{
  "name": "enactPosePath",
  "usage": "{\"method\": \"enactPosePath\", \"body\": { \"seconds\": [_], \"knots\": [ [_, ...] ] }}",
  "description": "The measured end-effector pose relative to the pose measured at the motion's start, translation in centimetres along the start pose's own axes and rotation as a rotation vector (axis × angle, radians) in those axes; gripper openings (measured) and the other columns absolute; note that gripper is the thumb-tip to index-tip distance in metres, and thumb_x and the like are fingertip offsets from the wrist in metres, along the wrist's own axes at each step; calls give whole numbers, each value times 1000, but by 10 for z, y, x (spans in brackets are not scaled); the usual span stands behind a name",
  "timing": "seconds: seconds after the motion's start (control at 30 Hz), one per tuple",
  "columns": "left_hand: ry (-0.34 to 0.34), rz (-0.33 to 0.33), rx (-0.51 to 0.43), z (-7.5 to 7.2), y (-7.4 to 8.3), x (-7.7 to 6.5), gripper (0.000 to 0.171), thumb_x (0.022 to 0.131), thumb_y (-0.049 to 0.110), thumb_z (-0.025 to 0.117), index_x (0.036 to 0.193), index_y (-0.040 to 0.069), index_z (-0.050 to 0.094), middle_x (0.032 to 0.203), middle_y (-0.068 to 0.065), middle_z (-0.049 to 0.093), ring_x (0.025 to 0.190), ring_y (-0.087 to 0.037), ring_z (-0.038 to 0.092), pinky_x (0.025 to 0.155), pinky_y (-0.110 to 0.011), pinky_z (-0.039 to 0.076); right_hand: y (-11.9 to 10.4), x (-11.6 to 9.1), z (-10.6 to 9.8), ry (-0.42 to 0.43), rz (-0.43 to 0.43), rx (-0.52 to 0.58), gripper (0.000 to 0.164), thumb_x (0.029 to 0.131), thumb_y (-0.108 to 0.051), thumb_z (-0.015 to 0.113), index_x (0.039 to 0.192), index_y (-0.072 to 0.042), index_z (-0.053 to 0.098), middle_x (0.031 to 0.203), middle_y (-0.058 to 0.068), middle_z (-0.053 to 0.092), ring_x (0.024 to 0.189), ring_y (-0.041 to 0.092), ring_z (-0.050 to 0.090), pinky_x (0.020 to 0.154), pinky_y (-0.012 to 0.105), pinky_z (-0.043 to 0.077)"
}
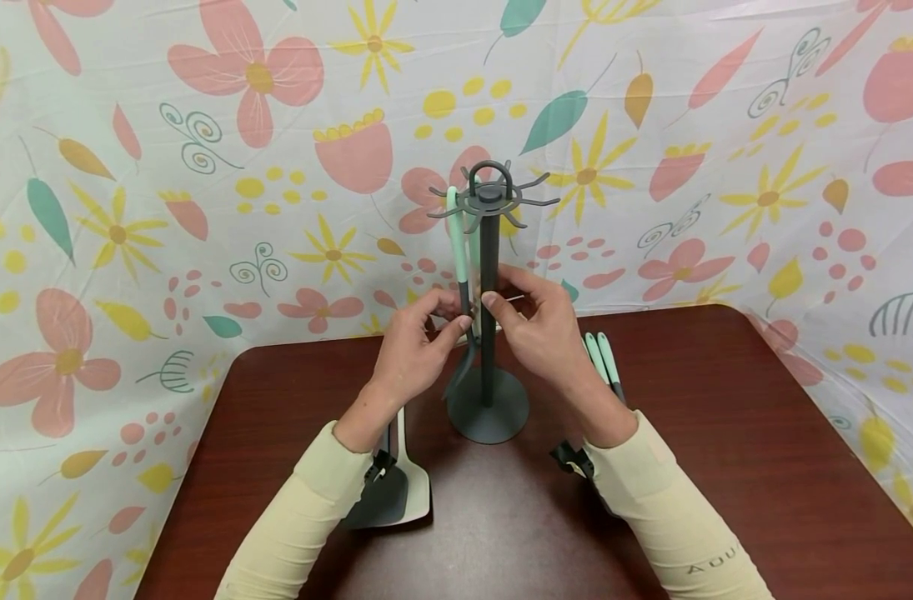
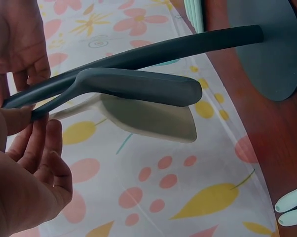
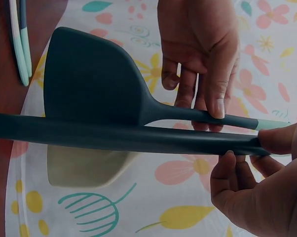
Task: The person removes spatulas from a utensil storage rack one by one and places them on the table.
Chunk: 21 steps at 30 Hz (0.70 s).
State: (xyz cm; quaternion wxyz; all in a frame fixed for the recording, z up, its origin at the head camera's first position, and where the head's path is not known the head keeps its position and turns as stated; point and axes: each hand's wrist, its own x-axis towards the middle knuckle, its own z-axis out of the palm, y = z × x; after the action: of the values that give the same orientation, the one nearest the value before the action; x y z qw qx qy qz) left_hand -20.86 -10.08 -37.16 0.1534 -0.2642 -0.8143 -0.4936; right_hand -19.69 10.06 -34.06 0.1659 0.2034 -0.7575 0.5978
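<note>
A dark utensil rack (image 1: 489, 267) stands upright, with a round base and a ring of hooks on top. From a left hook hangs a dark spatula (image 3: 89, 79) with a mint handle and a broad flat blade. My left hand (image 1: 418, 337) pinches its shaft between thumb and fingers. A cream utensil (image 2: 148, 118) with a flat head hangs behind it; the post and the dark blade partly cover it. My right hand (image 1: 542, 321) grips the rack's post at about mid-height, thumb on the near side.
On the brown table (image 1: 696, 417), a dark turner (image 1: 381, 500) overlaps a cream turner (image 1: 420, 492) near my left forearm. Mint-handled utensils (image 1: 608, 358) lie to the right, partly behind my right arm. A floral cloth (image 1: 276, 208) hangs behind the table.
</note>
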Motion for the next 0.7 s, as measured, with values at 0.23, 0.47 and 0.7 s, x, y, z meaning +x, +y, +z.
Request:
{"method": "enactPosePath", "body": {
  "seconds": [0.23,0.47,0.7],
  "knots": [
    [12,0,4,-2,1,-1,10,103,21,73,113,18,72,100,7,74,90,-8,64,75,-35,51,-1,0,0,-2,-9,1,25,103,-10,71,128,-10,76,104,10,76,92,19,70,77,25,56],
    [21,-10,17,-4,1,-1,11,103,23,73,113,17,71,101,5,73,93,-10,65,77,-35,51,-1,-1,0,-2,4,-1,27,103,-10,71,130,-10,76,104,10,76,92,20,70,77,25,56],
    [22,-25,27,-6,2,-2,13,104,23,73,114,16,72,102,4,73,94,-11,65,78,-35,50,0,-1,1,-4,16,-6,27,104,-11,70,130,-10,75,105,12,76,93,23,71,78,28,56]
  ]
}}
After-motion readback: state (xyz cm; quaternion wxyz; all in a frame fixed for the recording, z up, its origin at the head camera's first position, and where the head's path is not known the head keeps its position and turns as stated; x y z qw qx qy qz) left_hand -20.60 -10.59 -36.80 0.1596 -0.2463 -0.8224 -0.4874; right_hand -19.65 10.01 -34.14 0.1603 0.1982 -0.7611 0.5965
